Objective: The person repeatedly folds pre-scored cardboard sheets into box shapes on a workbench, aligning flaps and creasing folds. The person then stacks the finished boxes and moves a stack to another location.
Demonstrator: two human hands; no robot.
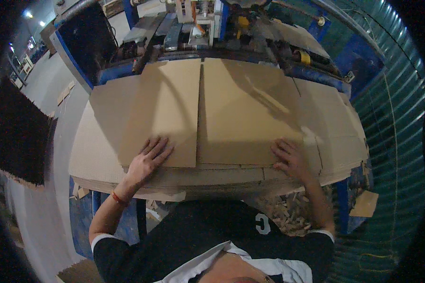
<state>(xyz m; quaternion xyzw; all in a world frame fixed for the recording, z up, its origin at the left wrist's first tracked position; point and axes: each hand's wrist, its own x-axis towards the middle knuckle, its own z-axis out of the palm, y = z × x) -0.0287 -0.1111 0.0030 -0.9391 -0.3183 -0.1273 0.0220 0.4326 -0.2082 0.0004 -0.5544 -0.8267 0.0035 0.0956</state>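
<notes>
A brown cardboard sheet lies in front of me, with a narrow slot between its left panel (170, 111) and its right panel (238, 118). Its far edge reaches the rollers of a machine (198, 35). My left hand (148, 158) rests on the near part of the left panel, fingers stretched out. On the near right part of the other panel lies my right hand (289, 158), its fingers apart. Neither hand grips anything. Beneath the sheet is a stack of wider cardboard sheets (212, 178), which shows at the sides and along the near edge.
Blue machine side frames (366, 66) flank the rollers. Cardboard scraps (285, 210) litter the floor under the stack, and a larger piece (364, 203) lies at the right. A green corrugated wall (406, 155) runs along the right. Dark stacked sheets (21, 137) stand at the left.
</notes>
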